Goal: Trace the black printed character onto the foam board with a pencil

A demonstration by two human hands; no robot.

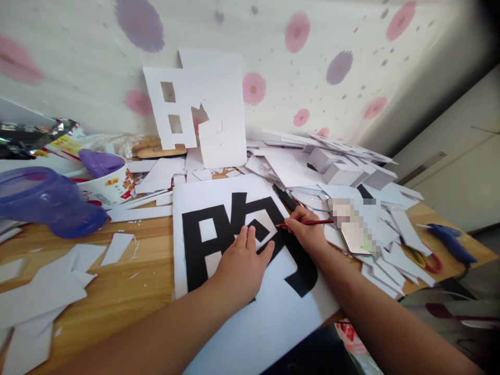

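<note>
On the wooden table lies a large white board [219,338], and a black cut-out character [194,234] rests flat on it. My left hand [244,265] presses down on the middle of the cut-out, its fingers spread. In my right hand [308,229] is a dark red pencil [318,222], pinched between the fingers. Its tip meets the cut-out's inner edge, to the right of my left fingertips. A black strip [284,197] lies beyond the right hand, at the board's edge.
Behind the board stands a white panel with cut openings [222,83]. White offcuts [42,291] lie to the left, more pile up at right. A blue glue gun [451,242], scissors [433,263], a paper cup [107,185] and a blue translucent container [50,200] are around the table.
</note>
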